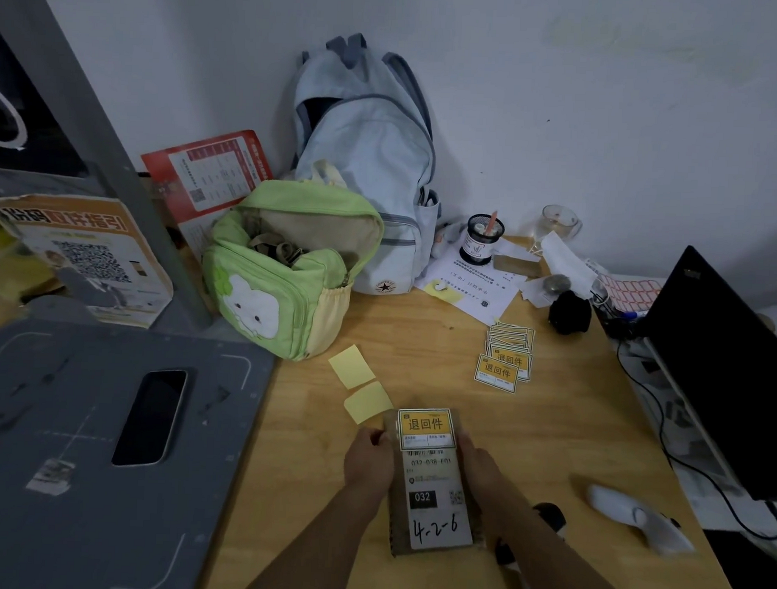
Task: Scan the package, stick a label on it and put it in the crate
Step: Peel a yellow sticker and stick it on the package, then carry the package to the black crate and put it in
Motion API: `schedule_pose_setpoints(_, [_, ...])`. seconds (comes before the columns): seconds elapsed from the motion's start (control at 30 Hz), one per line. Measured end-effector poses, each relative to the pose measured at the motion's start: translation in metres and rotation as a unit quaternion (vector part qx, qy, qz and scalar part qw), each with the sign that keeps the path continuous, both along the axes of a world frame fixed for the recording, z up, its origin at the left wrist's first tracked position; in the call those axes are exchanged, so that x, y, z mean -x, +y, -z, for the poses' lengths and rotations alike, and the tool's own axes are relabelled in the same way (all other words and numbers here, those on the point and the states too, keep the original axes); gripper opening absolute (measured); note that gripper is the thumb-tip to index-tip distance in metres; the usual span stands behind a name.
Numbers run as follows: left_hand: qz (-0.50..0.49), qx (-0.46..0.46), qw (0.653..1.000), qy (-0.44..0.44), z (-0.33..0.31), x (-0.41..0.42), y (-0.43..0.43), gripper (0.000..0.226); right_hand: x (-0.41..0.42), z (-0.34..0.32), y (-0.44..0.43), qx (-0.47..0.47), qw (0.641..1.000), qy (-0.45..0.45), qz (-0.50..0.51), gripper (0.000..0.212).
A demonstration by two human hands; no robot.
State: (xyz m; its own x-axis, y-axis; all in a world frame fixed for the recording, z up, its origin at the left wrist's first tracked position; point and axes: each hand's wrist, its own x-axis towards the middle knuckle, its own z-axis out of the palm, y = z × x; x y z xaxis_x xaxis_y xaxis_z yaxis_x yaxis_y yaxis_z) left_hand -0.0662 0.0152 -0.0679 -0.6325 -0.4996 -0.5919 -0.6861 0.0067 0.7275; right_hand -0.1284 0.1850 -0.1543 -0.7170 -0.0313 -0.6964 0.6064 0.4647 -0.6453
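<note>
A small brown package [432, 507] lies flat on the wooden table [441, 371], with a white shipping sheet marked "4-2-6" on top. A yellow label [426, 429] sits on its far end. My left hand [369, 459] grips the package's left edge and my right hand [477, 467] grips its right edge. A stack of spare yellow labels [505, 358] lies farther right. The white handheld scanner [634, 516] rests on the table at the right. No crate shows in the head view.
A green bag [286, 273] and a pale blue backpack [365, 161] stand at the back. Two yellow sticky notes [359, 383] lie beside the package. A grey platform with a phone [151, 418] fills the left. A black laptop [718, 372] and cables sit right.
</note>
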Motion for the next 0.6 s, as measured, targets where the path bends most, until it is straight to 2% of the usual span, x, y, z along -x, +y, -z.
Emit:
schedule_pose_setpoints(0.07, [-0.003, -0.036, 0.999, -0.028, -0.001, 0.002, -0.001, 0.027, -0.007, -0.032, -0.009, 0.001, 1.0, -0.019, 0.013, 0.108])
schedule_pose_setpoints(0.13, [-0.026, -0.117, 0.992, -0.039, -0.003, 0.003, 0.0, 0.041, -0.008, -0.049, -0.016, 0.006, 0.999, -0.028, 0.015, 0.082])
schedule_pose_setpoints(0.23, [-0.038, -0.188, 0.98, -0.043, -0.005, 0.004, 0.005, 0.048, -0.005, -0.049, -0.016, 0.011, 1.0, -0.014, 0.02, 0.07])
schedule_pose_setpoints(0.37, [-0.012, -0.159, 0.987, 0.004, -0.014, 0.01, 0.007, 0.043, -0.007, -0.054, -0.013, 0.07, 0.996, 0.027, 0.045, 0.067])
schedule_pose_setpoints(0.5, [0.008, -0.131, 0.991, 0.039, -0.04, 0.02, 0.003, 0.033, -0.002, -0.083, -0.013, 0.125, 0.989, 0.062, 0.049, 0.051])
schedule_pose_setpoints(0.6, [0.016, -0.13, 0.99, 0.057, -0.056, 0.025, 0.003, 0.04, 0.007, -0.103, -0.014, 0.16, 0.98, 0.093, 0.068, 0.048])
